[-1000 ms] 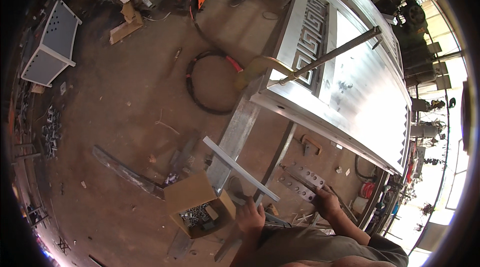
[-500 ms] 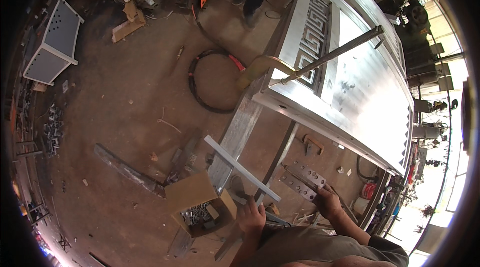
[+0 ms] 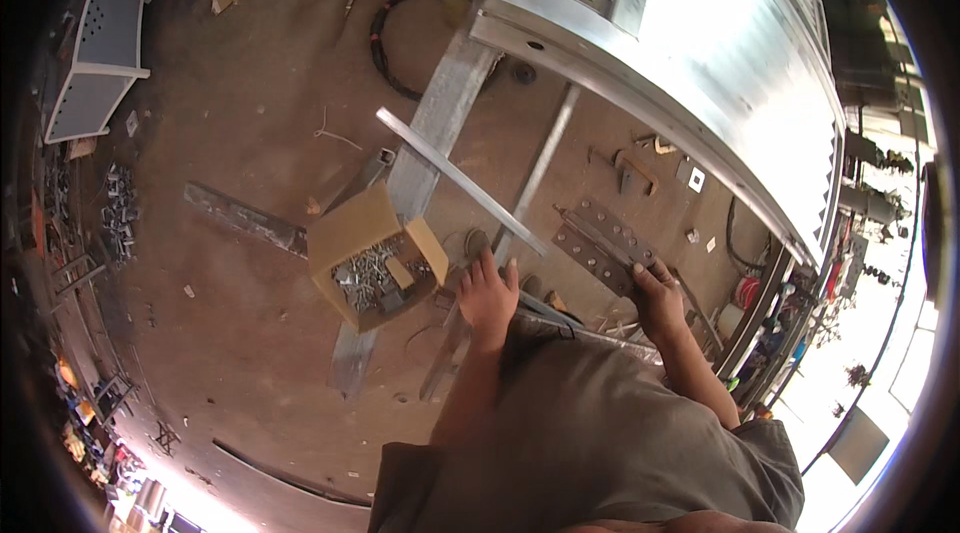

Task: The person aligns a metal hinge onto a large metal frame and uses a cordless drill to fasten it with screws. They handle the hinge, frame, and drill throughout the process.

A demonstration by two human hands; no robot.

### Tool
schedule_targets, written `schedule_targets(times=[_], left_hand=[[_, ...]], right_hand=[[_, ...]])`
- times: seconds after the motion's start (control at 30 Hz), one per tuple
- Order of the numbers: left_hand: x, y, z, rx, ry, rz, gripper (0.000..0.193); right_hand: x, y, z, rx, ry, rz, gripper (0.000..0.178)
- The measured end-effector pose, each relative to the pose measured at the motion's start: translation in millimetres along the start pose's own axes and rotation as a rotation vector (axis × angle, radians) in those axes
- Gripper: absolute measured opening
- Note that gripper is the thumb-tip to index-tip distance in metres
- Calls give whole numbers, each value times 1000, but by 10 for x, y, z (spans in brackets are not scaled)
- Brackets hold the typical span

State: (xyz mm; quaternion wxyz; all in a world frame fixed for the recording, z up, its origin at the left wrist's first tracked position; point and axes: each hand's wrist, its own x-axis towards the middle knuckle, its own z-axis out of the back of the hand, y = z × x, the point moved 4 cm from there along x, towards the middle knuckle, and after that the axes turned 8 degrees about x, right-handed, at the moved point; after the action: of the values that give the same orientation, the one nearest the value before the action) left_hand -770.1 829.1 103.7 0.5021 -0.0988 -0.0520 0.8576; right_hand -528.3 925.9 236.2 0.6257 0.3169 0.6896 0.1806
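Note:
My right hand (image 3: 660, 301) grips one corner of a large metal hinge (image 3: 598, 245), a flat plate with rows of holes and a pin barrel along its middle. The thumb lies on top of the plate. With fingers spread and nothing in it, my left hand (image 3: 488, 303) is just right of an open cardboard box (image 3: 350, 215). Inside that box are many loose screws (image 3: 368, 271) and a small cardboard piece. A slim square metal bar (image 3: 462, 183) lies across two steel beams, ahead of both hands.
A big silver metal door panel (image 3: 690, 83) rests on steel beams (image 3: 440, 118) at the far right. On the floor are a coiled cable (image 3: 380, 53), a C-shaped clamp (image 3: 636, 173) and a steel strip (image 3: 245, 218). A grey perforated panel (image 3: 105, 28) stands far left.
My view has shifted, so the box, bar and hands appear higher in the picture. My left hand's fingers are spread wider. The hinge has tilted and looks darker, still in my right hand.

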Motion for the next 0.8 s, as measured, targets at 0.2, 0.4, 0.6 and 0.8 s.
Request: schedule_targets(times=[0.2,0.4,0.6,0.8], left_hand=[[-23,-69,291,-393,-144,-82,52],[-588,-709,832,-1438,513,143,55],[-1424,-1421,1058,-1649,888,226,28],[-1926,-1637,1073,-1654,844,214,20]], right_hand=[[-421,-127,530,-14,117,88,38],[-927,-239,1183,-100,133,183,40],[-1434,-417,1945,-50,222,250,33],[-1706,-754,2424,252,167,242,35]])
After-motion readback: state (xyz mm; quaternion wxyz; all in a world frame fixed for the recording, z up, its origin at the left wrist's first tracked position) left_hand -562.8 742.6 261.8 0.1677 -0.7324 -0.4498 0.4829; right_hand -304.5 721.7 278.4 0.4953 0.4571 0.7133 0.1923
